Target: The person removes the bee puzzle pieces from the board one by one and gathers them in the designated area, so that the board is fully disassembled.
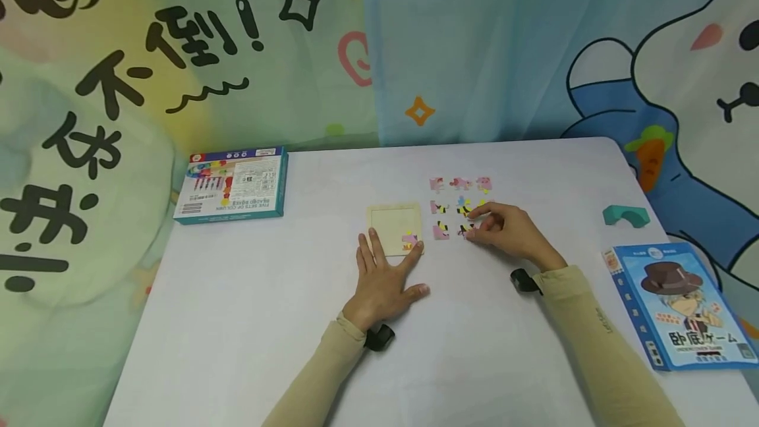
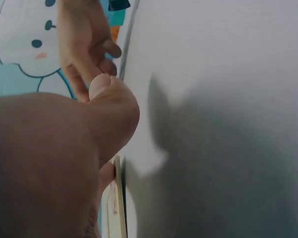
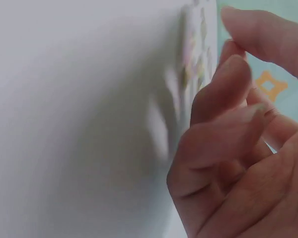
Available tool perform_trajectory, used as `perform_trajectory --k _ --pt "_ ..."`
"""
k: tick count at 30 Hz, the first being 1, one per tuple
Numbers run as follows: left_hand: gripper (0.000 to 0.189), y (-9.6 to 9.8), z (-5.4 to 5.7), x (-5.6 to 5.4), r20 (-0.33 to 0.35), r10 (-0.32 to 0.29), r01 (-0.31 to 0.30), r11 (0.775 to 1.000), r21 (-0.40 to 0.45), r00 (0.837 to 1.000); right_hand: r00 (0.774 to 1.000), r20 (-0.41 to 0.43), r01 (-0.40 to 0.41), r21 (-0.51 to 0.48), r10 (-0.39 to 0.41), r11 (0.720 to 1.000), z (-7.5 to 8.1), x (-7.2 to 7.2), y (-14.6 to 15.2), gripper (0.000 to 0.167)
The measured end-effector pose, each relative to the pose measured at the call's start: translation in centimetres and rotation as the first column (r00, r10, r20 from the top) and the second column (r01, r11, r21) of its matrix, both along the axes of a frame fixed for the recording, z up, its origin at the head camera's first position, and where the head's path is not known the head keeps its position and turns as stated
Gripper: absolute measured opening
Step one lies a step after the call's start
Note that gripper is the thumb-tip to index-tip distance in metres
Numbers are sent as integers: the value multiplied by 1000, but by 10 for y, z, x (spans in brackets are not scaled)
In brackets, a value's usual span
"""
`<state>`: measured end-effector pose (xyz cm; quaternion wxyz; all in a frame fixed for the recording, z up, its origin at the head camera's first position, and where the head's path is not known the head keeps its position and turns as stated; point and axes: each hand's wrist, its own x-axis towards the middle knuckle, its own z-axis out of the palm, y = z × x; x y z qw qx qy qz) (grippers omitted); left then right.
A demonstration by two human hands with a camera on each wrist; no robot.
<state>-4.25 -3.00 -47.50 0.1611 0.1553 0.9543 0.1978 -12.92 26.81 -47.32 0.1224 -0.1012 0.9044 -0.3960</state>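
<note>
A small wooden puzzle tray [image 1: 385, 216] lies on the white table, with one pink-and-yellow jigsaw piece [image 1: 409, 240] in its lower right corner. My left hand [image 1: 382, 282] rests spread at the tray's near edge, fingertips over its rim and thumb pointing right. To the right, loose jigsaw pieces [image 1: 441, 230] are laid out in rows. Over the lower right of these reaches my right hand [image 1: 506, 232], its thumb and index finger parted at a black-and-yellow piece [image 1: 464, 229]. The other fingers of that hand are bent in the right wrist view, and nothing shows between thumb and index.
A flat teal-edged box [image 1: 234, 186] lies at the back left of the table. On the right are a blue box [image 1: 682, 308] with a cartoon figure in a hat and a green arch-shaped block [image 1: 626, 216]. A printed curtain [image 1: 462, 51] hangs behind the table.
</note>
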Motion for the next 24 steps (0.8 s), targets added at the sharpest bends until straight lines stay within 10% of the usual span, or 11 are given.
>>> perform_trajectory --k 13,24 --pt "85 5 2 -1 19 -6 7 999 -41 1000 981 8 -190 -111 192 976 15 -21 -69 26" --pt "87 7 -1 1 3 28 -27 995 -96 1000 937 8 -348 -2 348 937 23 -35 -109 24"
